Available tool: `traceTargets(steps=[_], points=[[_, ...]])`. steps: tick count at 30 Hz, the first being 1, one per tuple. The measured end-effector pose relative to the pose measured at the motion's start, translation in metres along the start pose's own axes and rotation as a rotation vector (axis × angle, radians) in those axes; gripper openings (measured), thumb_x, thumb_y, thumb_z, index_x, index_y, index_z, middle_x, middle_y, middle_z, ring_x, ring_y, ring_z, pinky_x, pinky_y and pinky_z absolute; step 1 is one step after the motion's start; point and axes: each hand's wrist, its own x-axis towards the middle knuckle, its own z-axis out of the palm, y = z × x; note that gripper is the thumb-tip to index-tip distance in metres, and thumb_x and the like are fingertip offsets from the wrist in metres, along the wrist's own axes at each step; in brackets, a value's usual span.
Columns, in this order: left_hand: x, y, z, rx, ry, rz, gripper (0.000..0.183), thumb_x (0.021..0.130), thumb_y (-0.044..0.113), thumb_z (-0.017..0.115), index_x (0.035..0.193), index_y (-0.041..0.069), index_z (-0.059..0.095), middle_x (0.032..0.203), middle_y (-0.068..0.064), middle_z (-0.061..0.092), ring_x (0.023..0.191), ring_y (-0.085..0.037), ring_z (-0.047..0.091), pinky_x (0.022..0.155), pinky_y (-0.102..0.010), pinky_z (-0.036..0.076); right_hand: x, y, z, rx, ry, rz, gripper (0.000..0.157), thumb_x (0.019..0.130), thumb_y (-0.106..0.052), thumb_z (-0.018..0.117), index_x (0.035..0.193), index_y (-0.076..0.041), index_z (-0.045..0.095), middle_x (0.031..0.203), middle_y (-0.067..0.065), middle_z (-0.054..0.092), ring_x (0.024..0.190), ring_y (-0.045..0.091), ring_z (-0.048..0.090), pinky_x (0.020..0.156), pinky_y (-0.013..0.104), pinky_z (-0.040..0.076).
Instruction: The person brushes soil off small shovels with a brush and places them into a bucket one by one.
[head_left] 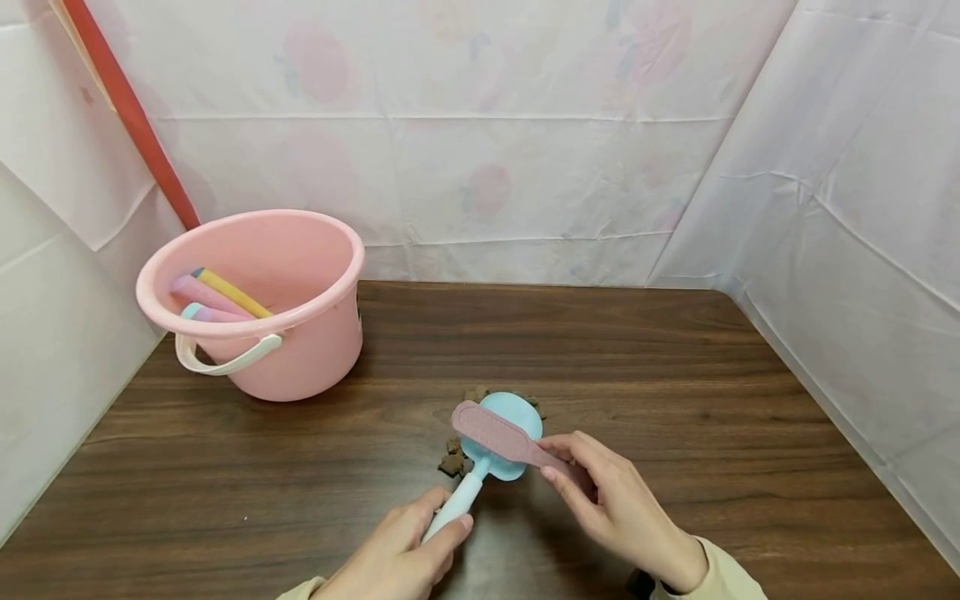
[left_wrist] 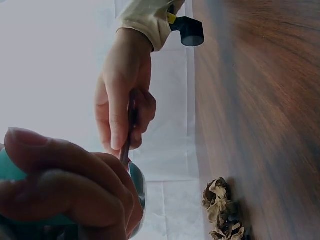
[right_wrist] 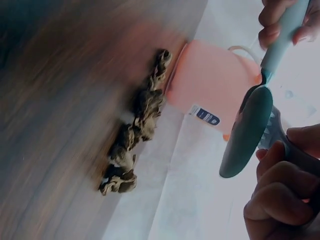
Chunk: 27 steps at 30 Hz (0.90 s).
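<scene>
My left hand grips the pale handle of a light blue ladle, its round bowl held above the table. My right hand pinches the handle of a mauve brush between thumb and fingers. The flat brush head lies across the bowl. In the right wrist view, short bristles face the ladle bowl. Brown, wrinkled dried pieces sit on the table behind and below the ladle, partly hidden by it in the head view; they form a row in the right wrist view.
A pink bucket with a white handle stands at the back left. Several coloured cylindrical items lean inside it. Pale patterned sheeting lines the back and sides of the dark wooden table.
</scene>
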Motion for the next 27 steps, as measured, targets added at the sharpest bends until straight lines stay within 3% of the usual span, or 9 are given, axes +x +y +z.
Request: traceTargets(steps=[21, 27], points=[[-0.001, -0.005, 0.0, 0.07, 0.03, 0.041, 0.015, 0.096, 0.027, 0.054, 0.09, 0.013, 0.053, 0.056, 0.009, 0.046, 0.048, 0.001, 0.041, 0.045, -0.019, 0.034, 0.005, 0.033, -0.007, -0.104, 0.107, 0.15, 0.026, 0.087, -0.001, 0.066, 0.111, -0.01, 0.064, 0.078, -0.012, 0.054, 0.058, -0.004, 0.039, 0.049, 0.015, 0.036], [-0.001, -0.006, -0.001, 0.053, 0.015, 0.037, 0.016, 0.097, 0.027, 0.054, 0.091, 0.013, 0.053, 0.056, 0.008, 0.047, 0.047, 0.0, 0.041, 0.045, -0.019, 0.034, 0.005, 0.036, -0.007, -0.107, 0.062, 0.137, 0.023, 0.089, -0.001, 0.063, 0.111, -0.008, 0.062, 0.075, -0.009, 0.054, 0.058, -0.003, 0.039, 0.05, 0.014, 0.036]])
